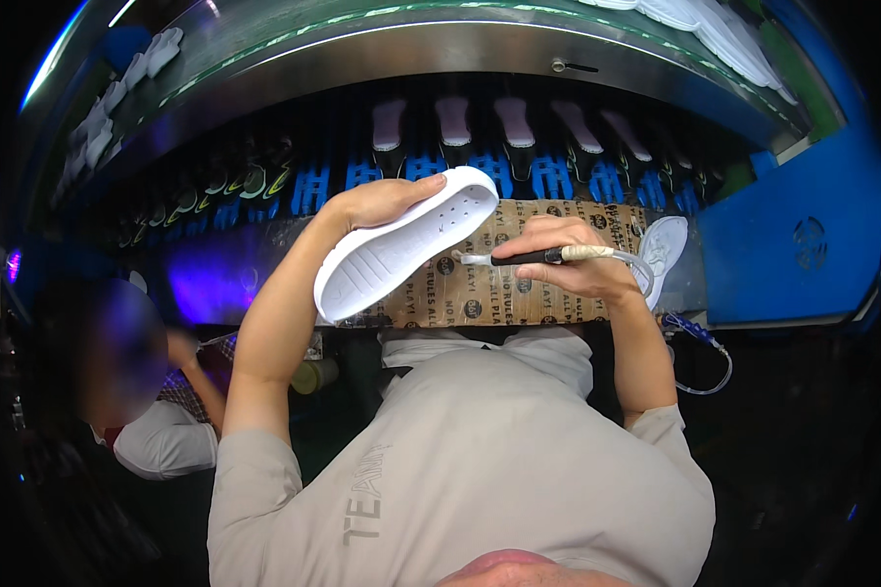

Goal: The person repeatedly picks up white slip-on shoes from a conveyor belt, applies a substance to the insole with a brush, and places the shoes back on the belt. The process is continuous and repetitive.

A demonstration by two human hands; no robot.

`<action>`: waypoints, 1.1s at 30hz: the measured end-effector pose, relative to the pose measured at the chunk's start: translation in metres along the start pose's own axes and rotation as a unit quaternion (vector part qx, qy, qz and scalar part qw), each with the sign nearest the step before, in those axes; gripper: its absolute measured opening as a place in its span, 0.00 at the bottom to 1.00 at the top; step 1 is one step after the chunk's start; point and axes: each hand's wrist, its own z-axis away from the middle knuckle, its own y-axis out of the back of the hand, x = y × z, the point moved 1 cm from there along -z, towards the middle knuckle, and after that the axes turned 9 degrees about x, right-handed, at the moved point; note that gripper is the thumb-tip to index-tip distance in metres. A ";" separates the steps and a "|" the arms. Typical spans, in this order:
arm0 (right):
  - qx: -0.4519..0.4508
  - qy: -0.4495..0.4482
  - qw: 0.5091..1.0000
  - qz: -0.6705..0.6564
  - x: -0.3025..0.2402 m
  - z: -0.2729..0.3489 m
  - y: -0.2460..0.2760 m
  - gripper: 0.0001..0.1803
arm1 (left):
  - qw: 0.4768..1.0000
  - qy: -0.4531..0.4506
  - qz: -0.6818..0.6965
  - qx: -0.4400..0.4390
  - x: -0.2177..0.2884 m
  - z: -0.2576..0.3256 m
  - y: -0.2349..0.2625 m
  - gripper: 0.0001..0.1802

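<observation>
My left hand grips a white shoe sole by its far side, the thumb over the rim. The sole is tilted, its hollow inner face with ridges and small holes turned up toward me. In my right hand is a glue brush with a dark handle, wrapped at the back and joined to a clear hose. Its pale tip points left, close to the sole's edge but apart from it. Under both hands lies a bench top covered with printed brown paper.
Another white sole lies at the bench's right end. Beyond the bench, several shoe uppers hang on blue racks. White soles rest on the upper conveyor. A blue panel stands at right; a co-worker sits at left.
</observation>
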 end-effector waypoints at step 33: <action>0.299 -0.137 0.939 -0.095 0.027 0.085 -0.084 0.18 | 0.775 0.016 -0.166 0.610 0.043 -0.123 0.352 0.34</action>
